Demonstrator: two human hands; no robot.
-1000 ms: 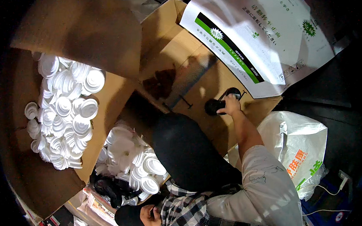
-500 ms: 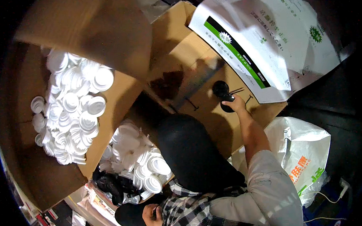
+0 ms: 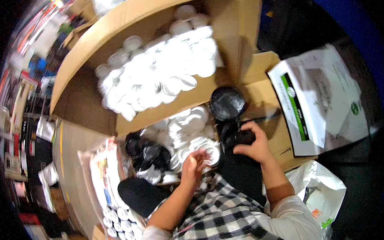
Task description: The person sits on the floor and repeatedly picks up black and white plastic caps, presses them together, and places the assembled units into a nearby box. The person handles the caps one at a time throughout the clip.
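Note:
My right hand grips a black rounded piece, thumb below and fingers above. Just beyond it is a larger black, shallow, dish-like round; whether the two are joined I cannot tell. A thin dark strip stretches to the right of them. My left hand is raised at the near side of a pile of white round lids. Its fingers are blurred but look apart, with nothing visible in them. Black crumpled-looking pieces lie left of the pile.
A large cardboard box holding a heap of white lids stands ahead. At the right are a printed white sheet on cardboard and a white plastic bag. White rolls or cans sit at lower left.
The view has swung left. My right hand, with the black piece, has come from over the cardboard on the right to near my lap. My left hand has risen from my lap toward the lids.

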